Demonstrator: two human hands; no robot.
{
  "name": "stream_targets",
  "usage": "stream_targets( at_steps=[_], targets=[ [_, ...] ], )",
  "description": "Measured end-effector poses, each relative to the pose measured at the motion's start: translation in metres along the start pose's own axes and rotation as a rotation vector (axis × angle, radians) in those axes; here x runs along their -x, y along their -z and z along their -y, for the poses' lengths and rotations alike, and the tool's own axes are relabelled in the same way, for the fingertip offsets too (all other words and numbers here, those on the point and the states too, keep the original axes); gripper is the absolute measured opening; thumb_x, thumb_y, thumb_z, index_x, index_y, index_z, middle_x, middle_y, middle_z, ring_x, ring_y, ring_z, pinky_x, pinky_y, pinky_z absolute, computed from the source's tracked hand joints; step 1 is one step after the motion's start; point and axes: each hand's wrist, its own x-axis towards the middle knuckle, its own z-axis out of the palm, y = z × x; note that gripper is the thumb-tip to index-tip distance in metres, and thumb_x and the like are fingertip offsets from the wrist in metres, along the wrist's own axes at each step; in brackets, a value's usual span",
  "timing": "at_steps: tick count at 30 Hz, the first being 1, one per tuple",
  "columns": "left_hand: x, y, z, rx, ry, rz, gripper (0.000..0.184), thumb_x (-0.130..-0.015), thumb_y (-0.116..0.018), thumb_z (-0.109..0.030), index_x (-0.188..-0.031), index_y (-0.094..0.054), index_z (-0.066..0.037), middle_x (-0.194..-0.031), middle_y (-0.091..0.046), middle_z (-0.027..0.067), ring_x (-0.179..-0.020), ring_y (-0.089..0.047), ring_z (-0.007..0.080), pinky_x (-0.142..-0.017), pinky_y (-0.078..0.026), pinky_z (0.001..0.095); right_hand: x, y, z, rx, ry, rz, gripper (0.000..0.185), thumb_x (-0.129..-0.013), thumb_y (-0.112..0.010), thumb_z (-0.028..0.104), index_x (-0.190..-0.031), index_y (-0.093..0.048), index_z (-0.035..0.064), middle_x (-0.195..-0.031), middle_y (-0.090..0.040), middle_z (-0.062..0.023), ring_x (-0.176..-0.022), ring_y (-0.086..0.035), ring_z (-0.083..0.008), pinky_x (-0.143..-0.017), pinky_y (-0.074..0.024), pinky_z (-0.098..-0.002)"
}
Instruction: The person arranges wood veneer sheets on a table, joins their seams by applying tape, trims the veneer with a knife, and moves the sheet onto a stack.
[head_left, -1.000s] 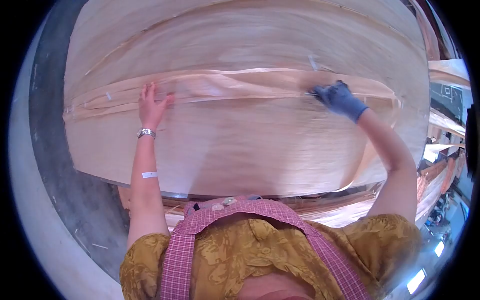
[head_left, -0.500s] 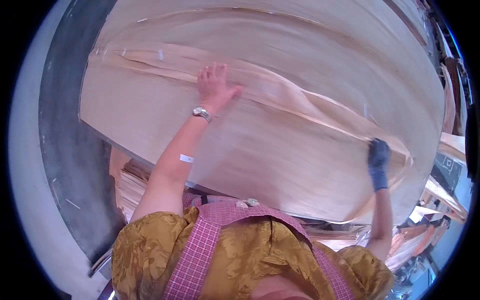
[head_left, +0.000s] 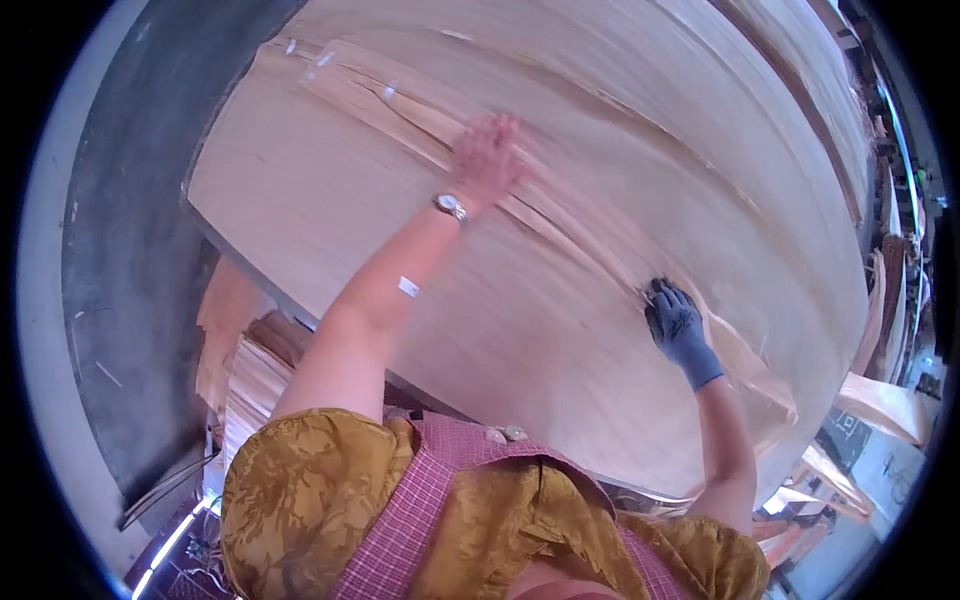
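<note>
We see both hands set along a long, narrow strip of pale tan wood veneer [head_left: 585, 232], slanting from upper left to lower right.
The bare left hand [head_left: 488, 160], open, palm down at upper centre, probably presses the strip flat on the broad, pale wood sheet [head_left: 500, 330], arm outstretched; right of centre, the grey-blue gloved right hand [head_left: 672, 310] bends its fingers over the strip, perhaps steadying it; we cannot tell if it grips anything.
</note>
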Motion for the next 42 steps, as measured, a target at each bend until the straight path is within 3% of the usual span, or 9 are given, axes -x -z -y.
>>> stream_targets(
  at_steps=[7, 8, 11, 12, 16, 20, 27, 34, 42],
  targets=[
    [-0.025, 0.047, 0.141, -0.133, 0.245, -0.011, 0.088, -0.085, -0.066, -0.047, -0.15, -0.024, -0.005, -0.141, -0.048, 0.0177, -0.134, -0.041, 0.0321, -0.115, -0.021, 0.051, -0.015, 0.027, 0.002, 0.03, 0.029, 0.112, 0.027, -0.089, -0.057, 0.02, -0.109, -0.059, 0.0016, -0.118, -0.063, -0.017, -0.113, -0.057, -0.0342, -0.095, -0.0449, -0.0448],
    [-0.026, 0.05, 0.162, -0.132, 0.256, -0.029, 0.091, -0.084, -0.067, -0.048, -0.151, -0.022, -0.006, -0.142, -0.047, 0.0176, -0.135, -0.041, 0.0317, -0.116, -0.02, 0.0506, -0.023, 0.027, 0.005, 0.06, 0.037, 0.072, 0.021, -0.089, -0.059, 0.02, -0.103, -0.06, 0.0048, -0.104, -0.066, -0.0142, -0.105, -0.06, -0.0326, -0.09, -0.0459, -0.0455],
    [-0.032, 0.056, 0.202, -0.13, 0.302, -0.043, 0.099, -0.081, -0.068, -0.054, -0.152, -0.018, -0.007, -0.145, -0.044, 0.0169, -0.136, -0.039, 0.0304, -0.117, -0.017, 0.0496, -0.065, 0.059, 0.02, 0.133, -0.08, 0.378, 0.017, -0.089, -0.059, 0.023, -0.097, -0.059, 0.0079, -0.093, -0.067, -0.0119, -0.096, -0.063, -0.0311, -0.084, -0.0468, -0.0475],
    [-0.036, 0.061, 0.209, -0.132, 0.33, -0.018, 0.102, -0.079, -0.069, -0.056, -0.153, -0.018, -0.007, -0.146, -0.043, 0.0166, -0.137, -0.038, 0.03, -0.117, -0.016, 0.0495, -0.08, 0.052, 0.013, 0.175, -0.023, 0.292, 0.013, -0.091, -0.058, 0.023, -0.093, -0.056, 0.0101, -0.085, -0.064, -0.0118, -0.083, -0.063, -0.0329, -0.073, -0.0477, -0.0503],
    [-0.042, 0.07, 0.211, -0.156, 0.36, -0.009, 0.112, -0.073, -0.071, -0.062, -0.154, -0.013, -0.01, -0.151, -0.036, 0.0176, -0.14, -0.034, 0.0305, -0.118, -0.012, 0.0498, -0.211, 0.063, 0.078, -0.175, 0.216, -0.052, 0.011, -0.094, -0.054, 0.019, -0.1, -0.055, 0.0095, -0.087, -0.062, -0.018, -0.072, -0.06, -0.0405, -0.061, -0.0478, -0.0505],
    [-0.046, 0.071, 0.207, -0.168, 0.429, -0.036, 0.124, -0.066, -0.075, -0.064, -0.155, -0.005, -0.014, -0.154, -0.029, 0.0199, -0.142, -0.03, 0.0352, -0.118, -0.01, 0.0528, -0.368, 0.043, 0.153, -0.216, 0.358, -0.182, 0.016, -0.097, -0.049, 0.023, -0.099, -0.053, 0.0076, -0.083, -0.062, -0.0193, -0.073, -0.061, -0.0422, -0.061, -0.0467, -0.0513],
    [-0.049, 0.072, 0.213, -0.163, 0.422, 0.061, 0.138, -0.055, -0.085, -0.058, -0.156, 0.001, -0.019, -0.153, -0.03, 0.0235, -0.14, -0.031, 0.0398, -0.115, -0.015, 0.0579, -0.51, 0.03, 0.262, 0.091, 0.358, -0.023, 0.034, -0.093, -0.057, 0.031, -0.113, -0.048, 0.0052, -0.094, -0.069, -0.018, -0.087, -0.068, -0.0374, -0.07, -0.054, -0.0479],
    [-0.047, 0.067, 0.207, -0.193, 0.46, 0.157, 0.136, -0.056, -0.08, -0.069, -0.156, 0.0, -0.022, -0.15, -0.032, 0.0255, -0.142, -0.028, 0.039, -0.116, -0.016, 0.0524, -0.49, 0.021, 0.237, 0.154, 0.409, -0.024, 0.028, -0.093, -0.052, 0.029, -0.11, -0.053, 0.0075, -0.09, -0.071, -0.0166, -0.083, -0.07, -0.0348, -0.065, -0.054, -0.0499],
    [-0.055, 0.069, 0.212, -0.224, 0.541, 0.27, 0.133, -0.059, -0.075, -0.072, -0.156, 0.0, -0.021, -0.155, -0.025, 0.0232, -0.146, -0.02, 0.0356, -0.117, -0.013, 0.0506, -0.369, 0.005, 0.172, 0.11, 0.089, 0.036, 0.024, -0.097, -0.045, 0.025, -0.113, -0.049, 0.0078, -0.081, -0.069, -0.0177, -0.07, -0.068, -0.0367, -0.055, -0.0505, -0.0507]
  ],
)
